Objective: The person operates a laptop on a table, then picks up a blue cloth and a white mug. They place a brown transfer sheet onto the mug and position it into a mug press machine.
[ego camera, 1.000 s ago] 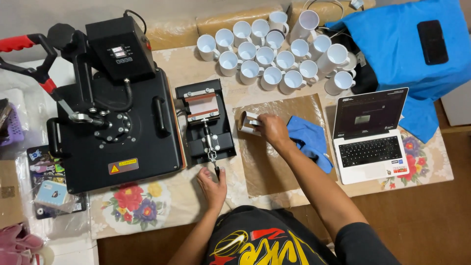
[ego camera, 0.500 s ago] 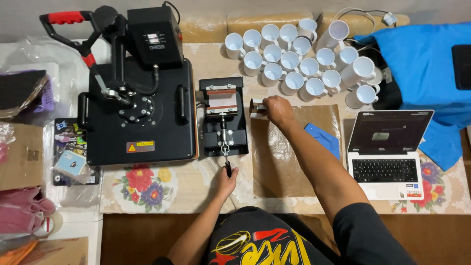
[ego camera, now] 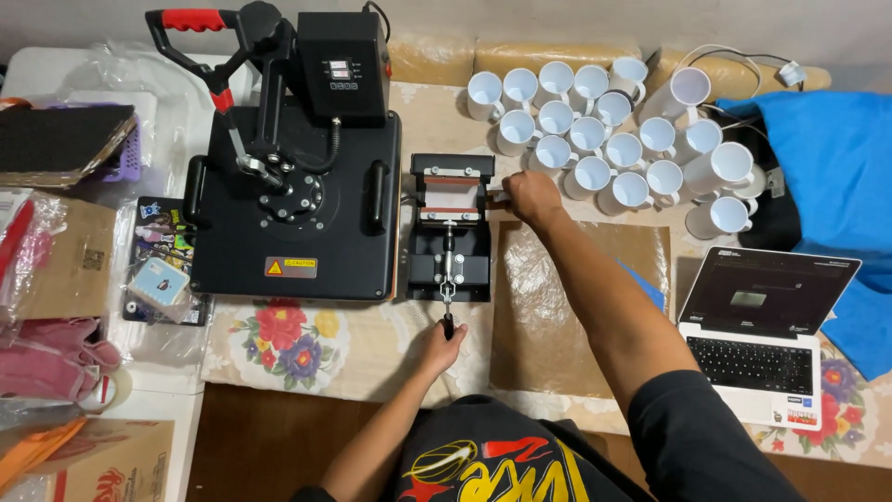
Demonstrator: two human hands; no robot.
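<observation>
At the front of the small mug press [ego camera: 452, 228], your left hand [ego camera: 440, 345] has its grip clenched around the black knob of the lever [ego camera: 447, 311] that sticks out toward you, while your right hand [ego camera: 531, 197] reaches to the press's right end, its grip grasping something small at the mouth of the cradle; what it pinches is too hidden by the fingers to name. Keep the lever hand steady and pull in line with the rod, not sideways, so the press stays square on the bench [ego camera: 372, 349] and does not slide toward the big flat heat press [ego camera: 293, 204] just left of it. With the right hand, keep your fingertips on the outer edge only, clear of the orange heating band [ego camera: 452, 195] inside the cradle, since I judge that part may be hot. Right of the mug press lies a brown sheet [ego camera: 567, 307], a good landing spot within easy reach. Behind the mug press and to its right stands the cluster of white mugs [ego camera: 604, 139]; mind your forearm does not sweep them. Beyond the sheet, the laptop [ego camera: 757, 330] sits well apart.
</observation>
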